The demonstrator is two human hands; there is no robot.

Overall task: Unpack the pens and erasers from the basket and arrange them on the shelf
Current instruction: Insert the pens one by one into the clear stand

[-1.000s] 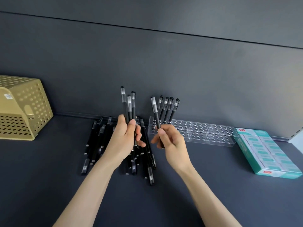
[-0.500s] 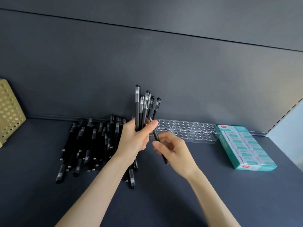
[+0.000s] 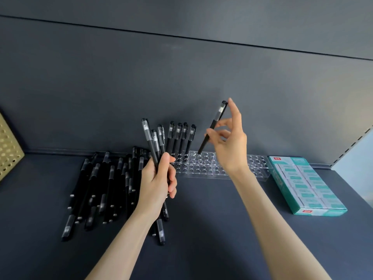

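Thumb and fingers of the left hand (image 3: 159, 184) curl round a bundle of three pens (image 3: 154, 142), caps up and fanned slightly apart above the fist. To its right and higher, the right hand (image 3: 230, 142) pinches a single pen (image 3: 214, 126) between thumb and bent fingers, with the forefinger stretched up to the cap; the pen tilts, and its lower tip sits at a hole in the back row of the clear pen holder (image 3: 203, 168), though I cannot tell whether it has gone in. At the holder's left end four pens (image 3: 181, 136) stand in holes, leaning a little to the right; the other holes in view hold nothing. Left of the holder a pile of pens (image 3: 105, 184) lies loose on the dark shelf (image 3: 222, 229). Just beside the holder's right end lies a teal box of erasers (image 3: 306, 184), its top showing rows of wrapped erasers. A tan perforated basket (image 3: 8, 150) shows at the far left edge, its inside out of view.
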